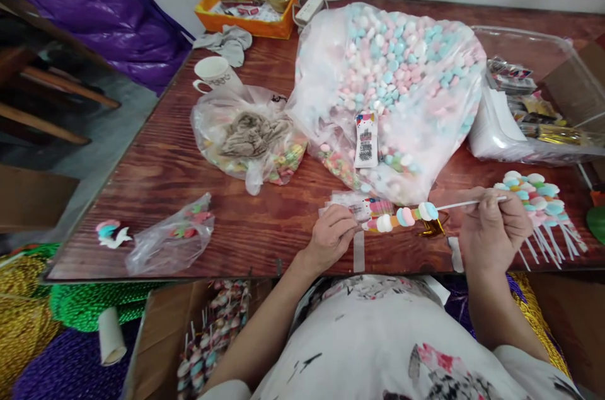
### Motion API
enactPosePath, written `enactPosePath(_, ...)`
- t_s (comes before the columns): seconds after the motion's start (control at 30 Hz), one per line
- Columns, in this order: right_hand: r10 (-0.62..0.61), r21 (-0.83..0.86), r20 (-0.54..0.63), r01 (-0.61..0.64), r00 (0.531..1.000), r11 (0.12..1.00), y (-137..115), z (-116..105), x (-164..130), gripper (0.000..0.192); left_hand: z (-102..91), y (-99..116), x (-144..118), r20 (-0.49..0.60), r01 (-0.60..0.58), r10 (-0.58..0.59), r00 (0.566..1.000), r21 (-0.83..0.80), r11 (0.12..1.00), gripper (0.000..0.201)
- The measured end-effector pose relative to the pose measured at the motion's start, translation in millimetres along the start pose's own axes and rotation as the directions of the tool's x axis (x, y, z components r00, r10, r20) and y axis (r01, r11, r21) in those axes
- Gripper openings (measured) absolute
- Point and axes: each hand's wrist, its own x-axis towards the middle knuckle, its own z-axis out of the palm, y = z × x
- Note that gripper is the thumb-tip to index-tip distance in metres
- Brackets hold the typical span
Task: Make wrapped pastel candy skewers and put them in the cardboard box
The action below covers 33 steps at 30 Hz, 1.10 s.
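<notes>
Head view: right hand point(491, 230) pinches the marshmallow skewer point(411, 216) level; left hand point(331, 233) holds its clear sleeve point(362, 208) open at the tip

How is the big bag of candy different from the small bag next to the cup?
The big bag bulges with pink, blue and white candies; the small bag holds far fewer, brighter mixed pieces. A crumpled brownish cloth lies in or on the small bag; a printed label rests on the big bag. Both are clear plastic and sit on the wooden table.
</notes>
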Motion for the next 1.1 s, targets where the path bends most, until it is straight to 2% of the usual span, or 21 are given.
enactPosePath(0.17, 0.071, -0.013, -0.010, -0.071, 0.997, 0.997, 3, -1, -3, 0.006, -7.5, 1, -1, 0.018, -0.032, 0.032, 0.999, 0.000, 0.999, 0.010)
enactPosePath(0.33, 0.162, 0.022, 0.143, -0.167, 0.976, 0.986, 1, 3, -12, 0.010, -8.5, 5, -1, -0.007, 0.009, -0.010, 1.000, -0.053, 0.999, 0.008)
enactPosePath(0.4, 0.091, 0.055, 0.153, -0.100, 0.984, 0.993, -1, 5, -15, 0.009, -6.3, 6, -1, -0.007, 0.043, -0.044, 0.999, -0.103, 0.994, 0.007)
enactPosePath(0.47, -0.081, 0.041, 0.138, 0.076, 0.987, 0.996, -4, 5, -16, 0.005, -4.0, 8, -2, 0.004, 0.078, -0.078, 0.997, -0.155, 0.985, 0.006)
enactPosePath(0.53, -0.207, -0.028, 0.242, 0.220, 0.948, 0.975, -5, 4, -17, 0.003, -3.0, 9, -1, 0.012, 0.105, -0.105, 0.994, -0.192, 0.976, 0.006)
enactPosePath(0.57, -0.203, -0.058, 0.340, 0.236, 0.918, 0.970, -5, 4, -17, 0.004, -3.3, 10, -1, 0.014, 0.117, -0.116, 0.993, -0.206, 0.971, 0.006)
enactPosePath(0.63, -0.091, -0.075, 0.508, 0.150, 0.857, 0.986, -5, 4, -17, 0.006, -5.4, 11, 0, 0.004, 0.135, -0.137, 0.991, -0.218, 0.967, 0.005)
enactPosePath(0.67, -0.030, -0.059, 0.533, 0.072, 0.845, 0.996, -5, 4, -16, 0.006, -7.0, 11, 1, -0.002, 0.142, -0.146, 0.989, -0.217, 0.966, 0.005)
enactPosePath(0.77, 0.107, 0.038, 0.454, -0.139, 0.885, 0.990, -3, 6, -10, 0.004, -11.9, 12, 1, -0.014, 0.160, -0.166, 0.986, -0.195, 0.968, 0.004)
enactPosePath(0.83, 0.164, 0.058, 0.413, -0.206, 0.896, 0.977, -3, 7, -4, 0.009, -13.6, 12, 0, -0.010, 0.172, -0.177, 0.984, -0.183, 0.968, 0.003)
enactPosePath(0.97, 0.205, 0.052, 0.431, -0.251, 0.879, 0.967, -6, 8, 4, 0.014, -12.1, 14, -6, 0.013, 0.252, -0.254, 0.967, -0.191, 0.949, 0.003)
enactPosePath(1.1, 0.153, 0.115, 0.345, -0.203, 0.926, 0.972, -11, 8, 7, 0.014, -8.8, 13, -9, 0.055, 0.360, -0.359, 0.932, -0.276, 0.891, 0.006)
